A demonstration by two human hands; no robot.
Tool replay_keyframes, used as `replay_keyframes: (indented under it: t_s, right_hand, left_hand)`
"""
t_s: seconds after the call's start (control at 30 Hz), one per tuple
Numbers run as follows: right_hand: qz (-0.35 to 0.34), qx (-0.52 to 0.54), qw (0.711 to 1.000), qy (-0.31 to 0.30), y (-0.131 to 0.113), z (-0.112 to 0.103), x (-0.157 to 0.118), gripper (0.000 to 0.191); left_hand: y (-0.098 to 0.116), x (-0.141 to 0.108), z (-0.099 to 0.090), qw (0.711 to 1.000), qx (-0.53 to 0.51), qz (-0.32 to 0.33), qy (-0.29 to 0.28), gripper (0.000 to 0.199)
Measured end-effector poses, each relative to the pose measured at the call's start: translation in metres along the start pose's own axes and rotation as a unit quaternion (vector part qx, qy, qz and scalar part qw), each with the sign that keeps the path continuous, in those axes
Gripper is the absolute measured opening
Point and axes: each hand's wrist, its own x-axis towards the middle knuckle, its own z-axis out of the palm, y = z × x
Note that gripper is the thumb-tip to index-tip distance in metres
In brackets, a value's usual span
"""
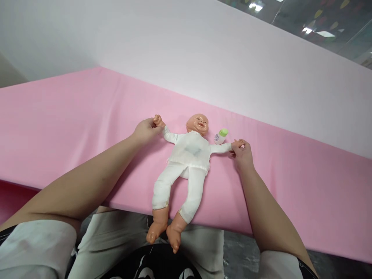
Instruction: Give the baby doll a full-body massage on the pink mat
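Baby doll (pixel 190 151): lies face up on the pink surface (pixel 87 112), head toward the white wall (pixel 174 50), lower legs and feet reaching past the near edge. Torso and limbs are covered in white cloth; head, hands and feet are bare and glossy. A grey-green stain marks the chest, and brownish marks show at the trouser cuffs. Both doll arms are spread out to the sides.

Left hand (pixel 147 131): fingers and thumb closed on one hand of the doll, holding it just off to the side of the head. Right hand (pixel 242 154): thumb and fingertips pinched on the doll's other hand, that arm stretched nearly straight.

Small bottle (pixel 221 136): green cap, pale body with a printed label; located between the doll's head and the right hand, just beside the doll's sleeve. Whether bottle and sleeve touch cannot be determined.

Beyond the near edge: the person's light trousers (pixel 116 240) and a grey floor (pixel 241 252).
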Motion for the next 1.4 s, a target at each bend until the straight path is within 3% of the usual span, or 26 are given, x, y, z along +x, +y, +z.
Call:
replay_keyframes:
  t_s: [0.1,0.2,0.33,0.43,0.57,0.7,0.8,0.9,0.97,1.07,1.13,1.27,1.4]
  right_hand:
    - [0.056,-0.074,0.996,-0.008,0.006,-0.003,0.008,0.087]
    - [0.038,-0.100,0.994,-0.017,0.000,-0.001,0.002,0.099]
    - [-0.073,-0.096,0.993,-0.009,-0.019,0.006,-0.019,0.097]
    - [-0.180,-0.119,0.976,-0.025,-0.032,0.014,-0.042,0.089]
    - [-0.308,-0.212,0.923,-0.084,-0.044,0.031,-0.071,0.069]
    - [-0.444,-0.272,0.831,-0.193,-0.053,0.049,-0.089,0.041]
    - [-0.479,-0.276,0.801,-0.229,-0.056,0.056,-0.093,0.039]
    - [-0.451,-0.268,0.826,-0.207,-0.053,0.056,-0.089,0.033]
    - [-0.392,-0.242,0.869,-0.178,-0.049,0.051,-0.082,0.029]
    - [-0.246,-0.149,0.952,-0.107,-0.039,0.037,-0.061,0.035]
    - [-0.167,-0.057,0.983,-0.041,-0.031,0.025,-0.042,0.044]
    - [-0.003,0.070,0.998,0.006,-0.016,0.004,-0.007,0.047]
    - [0.123,0.085,0.988,-0.027,-0.003,-0.004,0.008,0.047]
  left_hand:
    - [-0.016,0.012,-0.001,0.999,-0.017,-0.038,-0.030,0.025]
    - [-0.017,0.011,0.000,1.000,0.004,-0.016,-0.027,0.027]
    - [0.006,-0.007,0.003,0.999,-0.016,0.046,-0.008,0.029]
    - [0.027,-0.026,0.007,0.992,-0.044,0.109,-0.043,0.038]
    - [0.044,-0.045,0.018,0.971,0.011,0.212,-0.112,0.037]
    - [0.044,-0.047,0.026,0.934,0.069,0.314,-0.156,0.030]
    - [0.042,-0.044,0.029,0.916,0.105,0.345,-0.176,0.028]
    - [0.041,-0.044,0.030,0.918,0.113,0.339,-0.174,0.029]
    - [0.041,-0.044,0.029,0.933,0.097,0.310,-0.156,0.030]
    - [0.037,-0.040,0.024,0.974,0.037,0.201,-0.097,0.035]
    - [0.032,-0.031,0.017,0.991,-0.020,0.121,-0.048,0.038]
    - [0.009,-0.006,0.003,0.997,-0.080,0.000,0.018,0.034]
    - [-0.011,0.012,-0.002,0.986,-0.147,-0.078,0.013,0.032]
